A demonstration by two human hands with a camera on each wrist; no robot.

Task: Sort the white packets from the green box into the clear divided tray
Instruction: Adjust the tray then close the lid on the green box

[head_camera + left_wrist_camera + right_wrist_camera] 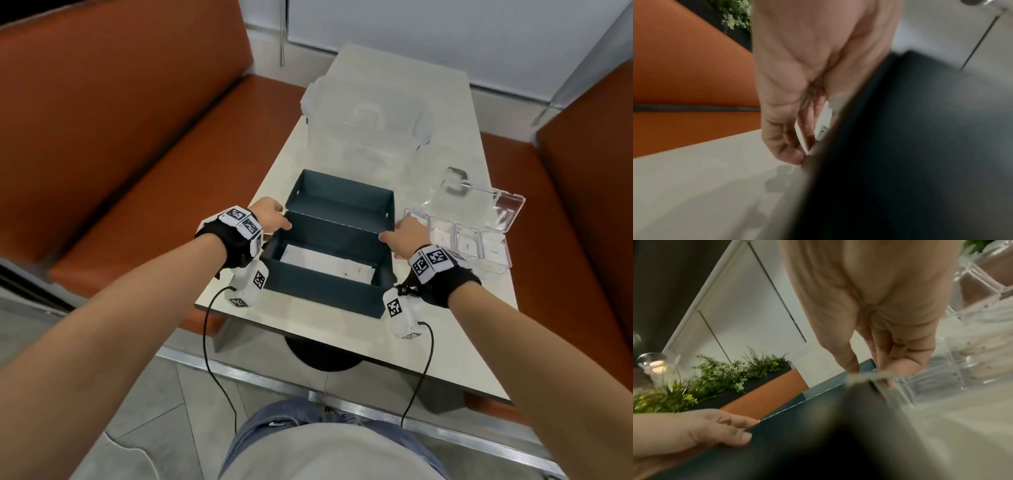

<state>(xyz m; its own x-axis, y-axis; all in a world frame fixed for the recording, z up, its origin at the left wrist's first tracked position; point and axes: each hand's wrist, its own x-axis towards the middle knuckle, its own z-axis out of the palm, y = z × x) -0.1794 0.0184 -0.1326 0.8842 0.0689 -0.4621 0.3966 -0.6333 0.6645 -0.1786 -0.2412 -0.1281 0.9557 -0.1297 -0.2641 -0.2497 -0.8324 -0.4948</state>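
Green box lies open, left hand and right hand gripping its sides.

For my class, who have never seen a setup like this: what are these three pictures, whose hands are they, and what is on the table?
A person wears three cameras: one on the head looking down, one on each wrist looking along the fingers. The left hand and right hand each grip a side of the open green box on the white table. White sheets lie inside the box. To its right sits the clear divided tray, with white packets in its compartments. The wrist views are blurred close-ups of the fingers on the box edges.
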